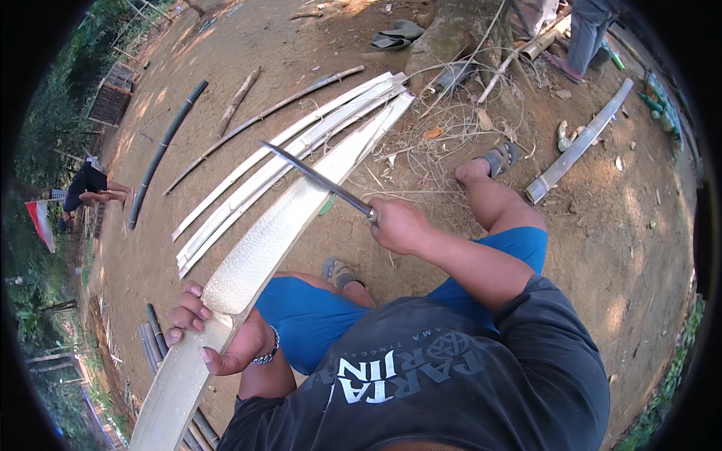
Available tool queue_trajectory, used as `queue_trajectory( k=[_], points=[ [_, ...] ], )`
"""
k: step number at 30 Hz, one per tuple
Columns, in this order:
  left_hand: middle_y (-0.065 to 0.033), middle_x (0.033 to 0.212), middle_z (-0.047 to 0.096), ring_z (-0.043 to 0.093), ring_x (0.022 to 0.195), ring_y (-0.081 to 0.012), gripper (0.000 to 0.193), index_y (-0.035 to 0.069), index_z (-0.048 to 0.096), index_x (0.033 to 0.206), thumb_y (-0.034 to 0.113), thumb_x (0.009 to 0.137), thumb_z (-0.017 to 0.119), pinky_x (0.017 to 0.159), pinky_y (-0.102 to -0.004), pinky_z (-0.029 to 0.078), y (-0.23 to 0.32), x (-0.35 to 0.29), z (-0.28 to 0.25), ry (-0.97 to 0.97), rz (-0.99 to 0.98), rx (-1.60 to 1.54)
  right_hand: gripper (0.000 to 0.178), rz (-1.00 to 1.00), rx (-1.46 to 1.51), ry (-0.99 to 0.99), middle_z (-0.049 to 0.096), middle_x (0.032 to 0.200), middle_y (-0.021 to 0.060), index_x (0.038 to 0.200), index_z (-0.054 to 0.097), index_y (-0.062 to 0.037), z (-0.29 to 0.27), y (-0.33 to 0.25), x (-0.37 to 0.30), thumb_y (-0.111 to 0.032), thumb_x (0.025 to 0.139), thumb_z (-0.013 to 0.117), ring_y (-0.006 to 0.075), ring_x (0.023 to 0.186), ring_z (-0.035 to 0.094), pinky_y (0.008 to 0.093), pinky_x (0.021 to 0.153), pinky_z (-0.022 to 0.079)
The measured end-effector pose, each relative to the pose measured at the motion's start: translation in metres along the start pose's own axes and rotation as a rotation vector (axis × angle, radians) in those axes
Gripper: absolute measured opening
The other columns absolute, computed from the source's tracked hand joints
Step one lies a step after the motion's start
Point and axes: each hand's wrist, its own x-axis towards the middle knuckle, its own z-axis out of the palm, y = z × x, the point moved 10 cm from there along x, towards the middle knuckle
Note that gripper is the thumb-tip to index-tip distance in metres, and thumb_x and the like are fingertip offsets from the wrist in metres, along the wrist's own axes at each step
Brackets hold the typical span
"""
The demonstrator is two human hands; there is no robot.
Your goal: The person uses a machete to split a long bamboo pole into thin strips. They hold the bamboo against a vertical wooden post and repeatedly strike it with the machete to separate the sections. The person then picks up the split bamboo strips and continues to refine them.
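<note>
A long split bamboo piece (259, 252), pale inner side up, slants from the lower left to the upper middle. My left hand (222, 331) is wrapped round it close to a node, the thumb on the near edge. In my right hand (400, 228) is the handle of a long knife (320, 178); the fingers are closed on it and the handle is mostly hidden. The blade lies across the bamboo, touching or just above its far half. Beyond, several pale split bamboo strips (282, 161) lie side by side on the ground.
A dark bamboo pole (167, 154) and a thin stick (256, 120) lie at the left. Fibre shavings (451, 150) are heaped by the tree trunk (460, 41). A split bamboo length (583, 143) rests at right. Other people stand far left and top right.
</note>
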Motion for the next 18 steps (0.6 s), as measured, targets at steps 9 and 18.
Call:
queue_trajectory(
  k=[9, 18],
  points=[
    [-0.0018, 0.077, 0.037, 0.039, 0.070, -0.0165, 0.042, 0.011, 0.049, 0.099, 0.031, 0.064, 0.062, 0.085, -0.0404, 0.034, -0.019, 0.011, 0.007, 0.039, -0.026, -0.054, 0.020, 0.130, -0.094, 0.115, 0.068, 0.093, 0.0168, 0.101, 0.061, -0.0053, -0.031, 0.100, 0.065, -0.013, 0.083, 0.058, 0.0341, 0.090, 0.067, 0.0473, 0.082, 0.052],
    [-0.0009, 0.076, 0.039, 0.038, 0.069, -0.0164, 0.041, 0.011, 0.049, 0.096, 0.029, 0.062, 0.064, 0.085, -0.0395, 0.032, -0.025, 0.009, 0.009, 0.059, -0.007, 0.035, 0.022, 0.226, -0.061, 0.056, 0.068, 0.091, 0.0189, 0.097, 0.060, -0.0016, -0.023, 0.175, 0.090, -0.015, 0.080, 0.061, 0.0359, 0.088, 0.067, 0.0474, 0.081, 0.052]
  ],
)
